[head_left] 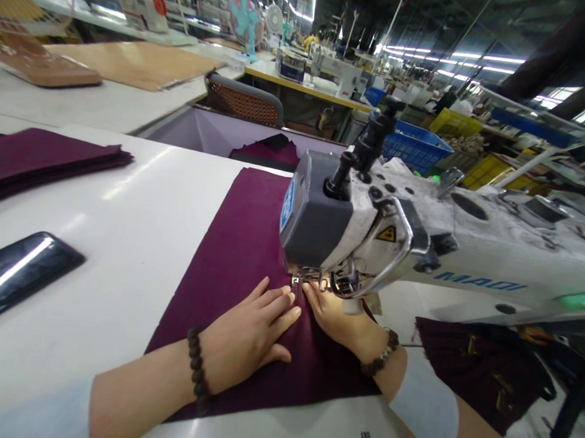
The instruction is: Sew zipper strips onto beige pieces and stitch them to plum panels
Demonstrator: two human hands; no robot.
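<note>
A maroon fabric panel lies flat beneath the head of a sewing machine. My left hand rests palm down on the cloth, fingers stretched toward the presser foot and thumb apart. On the other side of the foot, my right hand presses on the same panel. Its front fingers point at the needle area, and the rest are partly hidden by the machine head. The cloth is slightly puckered between the two hands.
A stack of maroon pieces and a dark phone-like object lie on the white table to the left. More dark maroon cloth sits at the right. Beyond are a lilac-lined bin and a blue crate.
</note>
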